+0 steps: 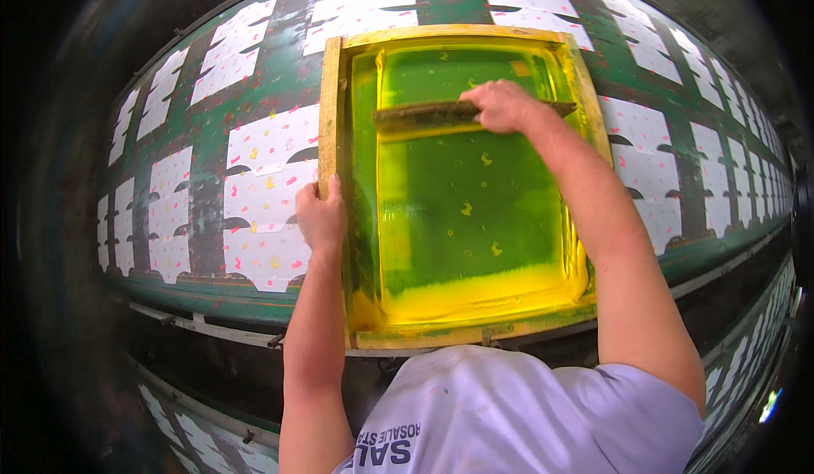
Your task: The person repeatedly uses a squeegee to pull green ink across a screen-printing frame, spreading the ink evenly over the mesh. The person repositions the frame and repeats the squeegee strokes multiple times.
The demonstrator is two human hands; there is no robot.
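A wooden-framed printing screen (471, 337) lies on the long green table, its green mesh (475, 194) showing small pale shapes. Yellow ink (475, 292) pools thickly along the near edge and runs up both sides. With my right hand (502, 107) I grip a squeegee (428, 118), a long dark blade set crosswise over the far part of the mesh. Its lower edge is yellow with ink. My left hand (321, 213) is closed around the left rail of the frame, about midway along it.
White fabric pieces (270, 186) with small pink and yellow prints lie in rows on the green table (212, 292) to both sides and beyond the screen. A metal rail (199, 325) runs along the table's near edge. Another table with white pieces (208, 432) stands behind me.
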